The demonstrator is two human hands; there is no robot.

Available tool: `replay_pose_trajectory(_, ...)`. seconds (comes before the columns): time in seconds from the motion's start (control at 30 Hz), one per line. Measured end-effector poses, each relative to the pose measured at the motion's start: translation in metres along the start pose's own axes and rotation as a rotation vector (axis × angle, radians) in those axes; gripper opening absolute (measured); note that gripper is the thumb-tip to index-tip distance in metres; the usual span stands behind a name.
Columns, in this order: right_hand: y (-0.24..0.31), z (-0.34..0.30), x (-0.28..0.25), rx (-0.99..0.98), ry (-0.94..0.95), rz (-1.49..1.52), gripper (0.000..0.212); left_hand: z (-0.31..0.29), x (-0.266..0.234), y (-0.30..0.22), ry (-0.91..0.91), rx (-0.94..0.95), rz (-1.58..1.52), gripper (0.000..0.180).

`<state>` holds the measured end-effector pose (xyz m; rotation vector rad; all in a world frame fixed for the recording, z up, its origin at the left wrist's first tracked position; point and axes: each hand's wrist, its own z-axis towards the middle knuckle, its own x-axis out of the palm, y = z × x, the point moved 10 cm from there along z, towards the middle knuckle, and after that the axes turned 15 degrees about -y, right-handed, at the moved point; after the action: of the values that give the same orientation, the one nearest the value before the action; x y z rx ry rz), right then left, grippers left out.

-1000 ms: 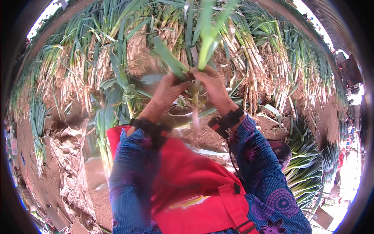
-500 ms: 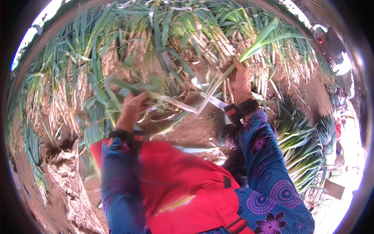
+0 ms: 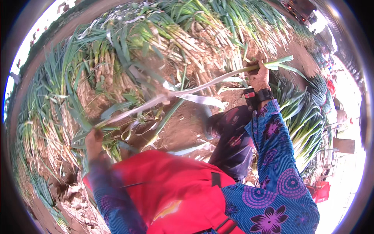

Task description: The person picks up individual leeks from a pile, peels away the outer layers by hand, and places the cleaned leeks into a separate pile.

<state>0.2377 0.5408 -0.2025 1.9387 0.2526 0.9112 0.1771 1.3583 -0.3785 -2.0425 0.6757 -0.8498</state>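
Head view shows the person's right hand [image 3: 260,76] closed around the green upper part of a long leek [image 3: 202,87], held up and out to the right. The leek's pale stalk runs down and leftward from that fist, its far end blurred, trailing loose strips of outer skin [image 3: 198,99]. The left hand [image 3: 93,138] is low on the left, smeared by motion; it seems to close on green leaves [image 3: 113,130] at the edge of the pile, but the grip itself cannot be told for certain.

As a judgement: the leek is held at one end only, so its long unsupported stalk could bend or snap near the fist if it swings hard. The hanging skin strips could catch on the stacked stalks just beyond the left hand and tear unevenly or drag other leeks off the heap. The blur at the left hand suggests quick movement, which would make a slip on smooth leaves likelier.

Beyond both hands lies a long heap of leeks [image 3: 163,43], roots and white shanks toward the person, green tops away. Below the hands is bare brown soil [image 3: 183,128] littered with trimmings. A red apron [image 3: 175,187] covers the person's lap, and a patterned blue sleeve [image 3: 276,156] covers the right arm, with a dark wristband [image 3: 259,96] at the wrist. To the right of the right hand more bundled leeks [image 3: 307,124] lie stacked, in bright outdoor light.
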Motion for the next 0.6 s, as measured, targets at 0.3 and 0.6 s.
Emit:
replay_pose_trajectory(0.3,0.104,-0.021,-0.072,-0.689,-0.124,-0.725,0.014,-0.030,0.047,-0.001,0.285,0.359,0.727,0.024)
replay_pose_trajectory(0.6,0.032,-0.076,-0.056,-0.034,-0.166,0.339,0.024,-0.251,0.255,0.051,0.796,0.301,0.600,0.078)
